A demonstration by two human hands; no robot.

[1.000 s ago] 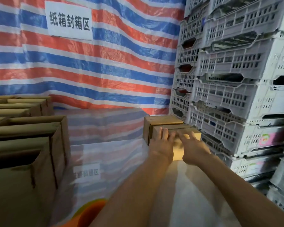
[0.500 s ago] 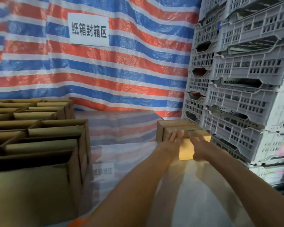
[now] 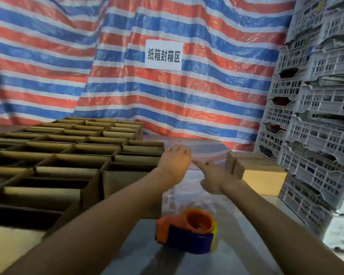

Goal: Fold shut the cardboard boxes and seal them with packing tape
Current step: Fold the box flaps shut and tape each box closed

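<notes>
Left hand (image 3: pixel 175 164) was held over gap just beside open cardboard boxes (image 3: pixel 72 155), fingers loosely bent, nothing grasped. Right hand (image 3: pixel 213 176) was held near it, index finger stretched out, other fingers relaxed, nothing grasped. These boxes were ranged in rows at left. Closed boxes (image 3: pixel 263 180) were set at right against stacked plastic crates (image 3: pixel 316 135). Tape dispenser (image 3: pixel 187 234), orange and blue, was laid untouched on plastic-covered surface (image 3: pixel 236 215) between forearms. Striped tarp (image 3: pixel 167 108) with white sign (image 3: pixel 163 55) was hung behind.
</notes>
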